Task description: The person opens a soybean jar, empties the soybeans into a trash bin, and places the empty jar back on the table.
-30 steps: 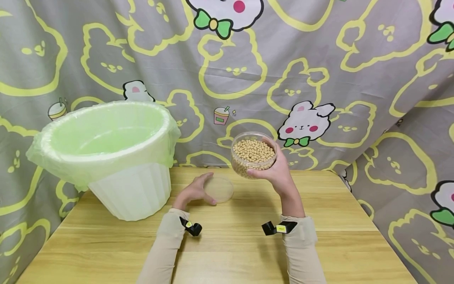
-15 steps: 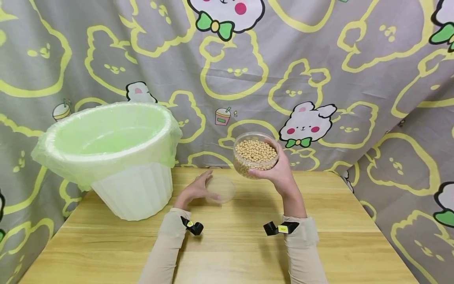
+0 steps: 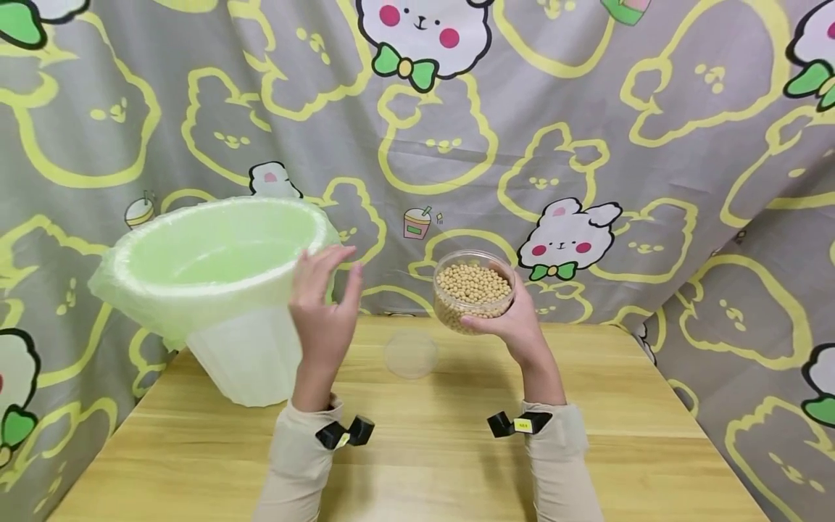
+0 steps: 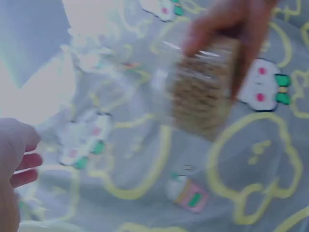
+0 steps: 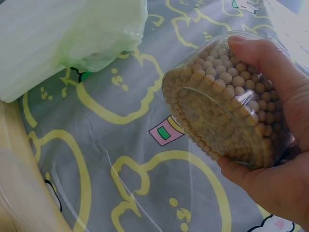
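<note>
My right hand [image 3: 512,326] grips a clear round plastic jar [image 3: 450,308] and holds it raised above the table. Small round tan beads or beans [image 3: 474,283] nearly fill the jar, whose top is uncovered. In the right wrist view the jar [image 5: 217,125] is tilted, with fingers and thumb round its side. My left hand [image 3: 324,312] is up in the air in front of the bin, fingers spread and nothing in them. A clear round lid [image 3: 412,354] lies flat on the table between the two hands.
A large white bin [image 3: 241,355] lined with a light green plastic bag [image 3: 156,308] stands at the table's left. Behind the wooden table [image 3: 443,449] hangs a grey curtain [image 3: 457,167] with yellow bear outlines and white rabbits.
My left hand has let go of the lid, now on the table, and has risen up and left before the bin. The right hand still holds the jar, almost unmoved.
</note>
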Demonstrator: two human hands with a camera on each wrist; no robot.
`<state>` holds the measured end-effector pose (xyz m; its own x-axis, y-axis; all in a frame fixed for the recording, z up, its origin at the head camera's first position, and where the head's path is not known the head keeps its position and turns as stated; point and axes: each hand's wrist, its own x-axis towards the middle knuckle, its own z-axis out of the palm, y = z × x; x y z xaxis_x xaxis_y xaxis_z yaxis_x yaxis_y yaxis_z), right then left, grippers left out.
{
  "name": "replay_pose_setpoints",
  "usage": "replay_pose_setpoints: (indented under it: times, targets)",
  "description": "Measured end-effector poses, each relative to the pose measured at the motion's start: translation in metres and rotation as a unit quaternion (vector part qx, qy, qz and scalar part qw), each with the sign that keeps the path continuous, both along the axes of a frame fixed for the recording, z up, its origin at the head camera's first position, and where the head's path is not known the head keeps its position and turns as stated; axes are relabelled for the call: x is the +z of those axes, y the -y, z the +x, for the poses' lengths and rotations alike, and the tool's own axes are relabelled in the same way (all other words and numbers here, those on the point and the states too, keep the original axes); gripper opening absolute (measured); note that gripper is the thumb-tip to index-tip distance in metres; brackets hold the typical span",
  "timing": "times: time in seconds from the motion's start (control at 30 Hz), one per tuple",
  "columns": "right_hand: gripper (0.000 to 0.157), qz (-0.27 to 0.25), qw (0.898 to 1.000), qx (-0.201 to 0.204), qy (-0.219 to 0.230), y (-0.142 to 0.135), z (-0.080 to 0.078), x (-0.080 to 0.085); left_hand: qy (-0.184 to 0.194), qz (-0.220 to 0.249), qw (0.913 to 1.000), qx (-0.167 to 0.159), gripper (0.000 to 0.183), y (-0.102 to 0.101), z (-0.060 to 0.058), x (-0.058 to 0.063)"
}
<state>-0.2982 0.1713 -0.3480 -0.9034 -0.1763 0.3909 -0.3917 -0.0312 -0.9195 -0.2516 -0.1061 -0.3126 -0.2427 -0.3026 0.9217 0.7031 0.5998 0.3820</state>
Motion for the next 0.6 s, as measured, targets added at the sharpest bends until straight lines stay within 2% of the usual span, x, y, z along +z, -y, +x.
replay_pose_setpoints:
  times: [0.03, 0.1, 0.2, 0.27, 0.4, 0.6]
  targets:
    - [0.106, -0.001, 1.0, 0.0, -0.001, 0.0, 0.001, 0.0, -0.025, 0.008, 0.9989, 0.04, 0.014, 0.003, 0.006, 0.004]
    - [0.105, -0.004, 1.0, -0.003, -0.005, 0.0, 0.001, 0.001, -0.046, 0.017, 0.9923, 0.114, 0.012, 0.011, 0.012, 0.009]
    - [0.103, -0.004, 1.0, -0.011, -0.012, 0.001, 0.002, 0.004, -0.045, 0.01, 0.9785, 0.201, 0.015, 0.024, 0.01, 0.008]
    - [0.103, -0.002, 1.0, -0.01, -0.015, 0.005, 0.003, 0.011, -0.036, -0.007, 0.9699, 0.241, 0.016, 0.033, 0.006, 0.004]
    - [0.103, 0.01, 1.0, 0.008, -0.02, 0.019, 0.004, 0.034, -0.028, -0.032, 0.9578, 0.284, 0.012, 0.044, -0.001, -0.005]
    - [0.101, 0.036, 0.997, 0.066, 0.012, 0.051, 0.0, 0.083, -0.042, -0.026, 0.9521, 0.302, 0.014, 0.05, -0.001, -0.01]
